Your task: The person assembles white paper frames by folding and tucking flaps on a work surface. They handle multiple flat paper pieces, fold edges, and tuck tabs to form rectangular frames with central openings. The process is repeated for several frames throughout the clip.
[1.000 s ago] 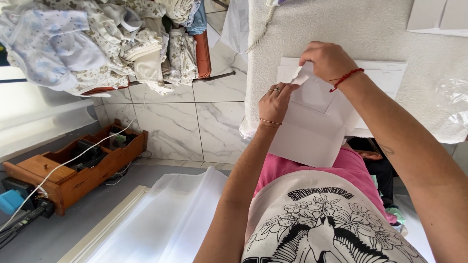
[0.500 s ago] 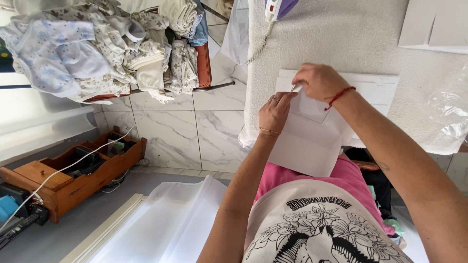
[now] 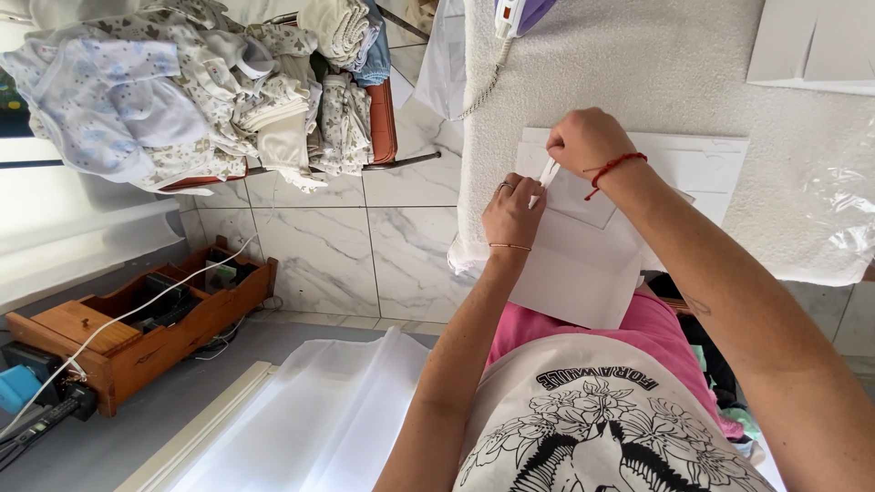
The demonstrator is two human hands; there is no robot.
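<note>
A small white strip (image 3: 548, 173) was pinched between the fingertips of the right hand (image 3: 585, 141), whose fingers were curled shut around its upper end; a red cord bracelet (image 3: 615, 169) was worn at that wrist. Just below it, the left hand (image 3: 513, 215) was laid with its fingers drawn together against the lower end of the same strip, a ring (image 3: 504, 186) being seen on one finger and a thin bracelet at the wrist. The two hands were kept close together, almost touching, over a sheet of white card (image 3: 583, 269). That card was spread beneath both hands, partly on the counter (image 3: 638, 73), which was covered with a pale textured cloth, and partly hanging past its edge toward the body. A second white sheet (image 3: 702, 159) was lain under the first, beyond the right hand. Further beyond the right hand, a purple-and-white iron (image 3: 515, 13) with a coiled cord was seen at the counter's far end, and a white box (image 3: 814, 46) was placed off to the side of the right forearm. On the left hand's side, well apart, a heap of pale baby clothes (image 3: 191, 91) was piled on a chair, and a wooden tray (image 3: 137, 319) of cables was set on the floor.
</note>
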